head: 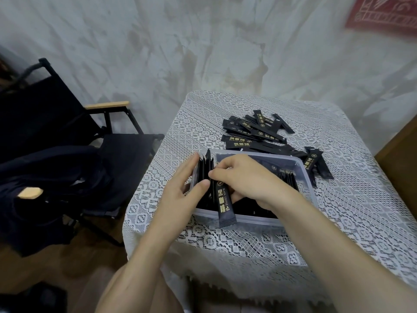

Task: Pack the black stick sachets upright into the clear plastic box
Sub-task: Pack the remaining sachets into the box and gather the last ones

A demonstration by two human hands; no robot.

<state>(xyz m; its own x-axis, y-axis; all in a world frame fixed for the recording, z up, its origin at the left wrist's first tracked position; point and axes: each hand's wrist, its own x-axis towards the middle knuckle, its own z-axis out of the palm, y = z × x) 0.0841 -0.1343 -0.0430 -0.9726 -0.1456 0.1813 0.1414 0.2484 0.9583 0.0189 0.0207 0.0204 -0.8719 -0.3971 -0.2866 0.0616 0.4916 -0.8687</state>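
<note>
Head view: right hand (246,177) pinches sachet (223,204).

Right hand (246,177) covers sachet (223,205) top, box (252,221) interior; red cloth (383,14) blurred, cut by edge.

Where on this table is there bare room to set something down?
Widest bare lace cloth lies right of the clear plastic box, out to the table's right edge. A narrower strip runs between the box's near wall and the front edge. The far left corner, beside the loose sachets, is free too. Crowded: directly behind the box.
</note>
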